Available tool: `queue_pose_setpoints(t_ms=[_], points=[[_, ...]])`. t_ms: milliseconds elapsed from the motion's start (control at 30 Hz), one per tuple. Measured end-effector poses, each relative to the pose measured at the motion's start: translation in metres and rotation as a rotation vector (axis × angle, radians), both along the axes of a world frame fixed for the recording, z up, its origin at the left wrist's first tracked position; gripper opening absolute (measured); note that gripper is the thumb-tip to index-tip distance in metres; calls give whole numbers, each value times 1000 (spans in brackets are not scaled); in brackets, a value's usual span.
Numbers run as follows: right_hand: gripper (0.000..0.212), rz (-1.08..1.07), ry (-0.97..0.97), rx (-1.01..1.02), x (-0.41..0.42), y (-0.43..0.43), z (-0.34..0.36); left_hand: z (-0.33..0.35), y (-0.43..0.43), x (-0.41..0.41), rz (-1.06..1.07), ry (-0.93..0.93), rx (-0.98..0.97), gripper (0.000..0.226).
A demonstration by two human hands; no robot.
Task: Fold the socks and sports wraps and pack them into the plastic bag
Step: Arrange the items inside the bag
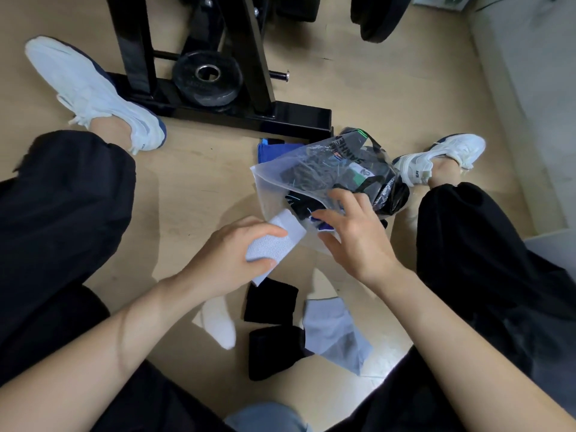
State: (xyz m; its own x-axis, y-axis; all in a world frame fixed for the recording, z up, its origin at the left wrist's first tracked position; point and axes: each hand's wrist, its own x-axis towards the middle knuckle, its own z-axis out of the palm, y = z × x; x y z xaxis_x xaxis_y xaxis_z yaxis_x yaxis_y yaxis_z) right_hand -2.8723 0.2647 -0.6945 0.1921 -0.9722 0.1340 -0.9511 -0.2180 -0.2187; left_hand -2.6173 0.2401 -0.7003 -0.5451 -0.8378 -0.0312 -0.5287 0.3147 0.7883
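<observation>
Floor (pixel 389 88) of pale wood fills the view, and a person sits on it with legs spread. The left leg (pixel 62 213) and right leg (pixel 486 260) are in loose black trousers. A black metal frame (pixel 280 120) stands at the top, with a weight plate (pixel 207 81) on a peg between its uprights.

The plastic bag (pixel 277 179) lies on the floor between the legs, nearer the right one, just in front of the frame's base. It is translucent, its mouth faces the person, and dark folded fabric with printed labels shows through it. A left shoe (pixel 93 92) and a right shoe (pixel 436 160), both white, rest on the floor at either side.

The left hand (pixel 224 254) holds a white folded piece (pixel 277 241) just at the bag's mouth, fingers curled over its top and the thumb under its near side. The right hand (pixel 358 232) lies on the near edge of the bag, its fingers spread wide and almost straight on the plastic.

Nearer the person, loose items lie on the floor. A grey sock (pixel 336 332) is on the right and overlaps a black wrap (pixel 274 353). A second black wrap (pixel 271 302) lies just beyond that one, below the left hand. A white sock (pixel 218 322) lies to the left, partly hidden by the left forearm. A blue cloth (pixel 271 149) shows behind the bag's far edge, by the frame.
</observation>
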Motion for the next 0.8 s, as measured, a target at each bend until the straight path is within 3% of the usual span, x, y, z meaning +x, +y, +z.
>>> queue_pose_setpoints(t_ms=[100, 267, 400, 600, 800], points=[[38, 35, 97, 59, 2, -19, -9, -4, -3, 3, 42, -10, 14, 50], [49, 6, 77, 214, -6, -48, -8, -13, -10, 3, 87, -22, 31, 50], [59, -37, -1, 129, -25, -55, -2, -15, -14, -10, 79, -8, 4, 50], [66, 159, -51, 202, -40, -54, 12, -17, -31, -23, 62, -27, 15, 50], [53, 187, -52, 242, -38, -54, 8, -21, -28, -16, 91, -36, 26, 50]])
